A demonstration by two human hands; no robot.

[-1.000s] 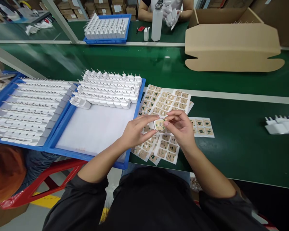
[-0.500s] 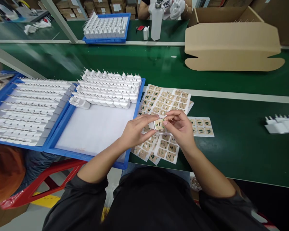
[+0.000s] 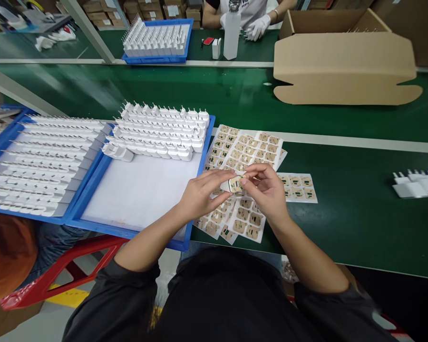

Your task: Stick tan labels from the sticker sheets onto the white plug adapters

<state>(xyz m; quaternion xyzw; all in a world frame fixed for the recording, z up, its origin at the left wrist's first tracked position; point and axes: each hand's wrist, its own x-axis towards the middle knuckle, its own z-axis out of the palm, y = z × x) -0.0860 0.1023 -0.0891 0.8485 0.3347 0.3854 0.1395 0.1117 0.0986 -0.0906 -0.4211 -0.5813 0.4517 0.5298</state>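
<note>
My left hand [image 3: 203, 192] grips a small white charger plug [image 3: 234, 184] by its sides, above the sticker sheets [image 3: 246, 152]. Fingertips of my right hand [image 3: 266, 190] press a tan sticker onto the plug's face. The sheets of tan stickers lie spread on the green table under both hands. To the left stands a blue tray [image 3: 92, 194] with rows of white plugs [image 3: 164, 130] at its far end.
A second blue tray [image 3: 7, 137] full of plugs sits at far left. A small group of white plugs [image 3: 415, 185] lies at right. A cardboard box [image 3: 345, 61] stands across the belt. Another person's gloved hand [image 3: 258, 26], a white bottle [image 3: 231, 33] and a third tray [image 3: 157, 40] are opposite.
My hands stay nearly still on the plug, the right fingers shifting slightly over the sticker. The person opposite has lowered their gloved hands to the table.
</note>
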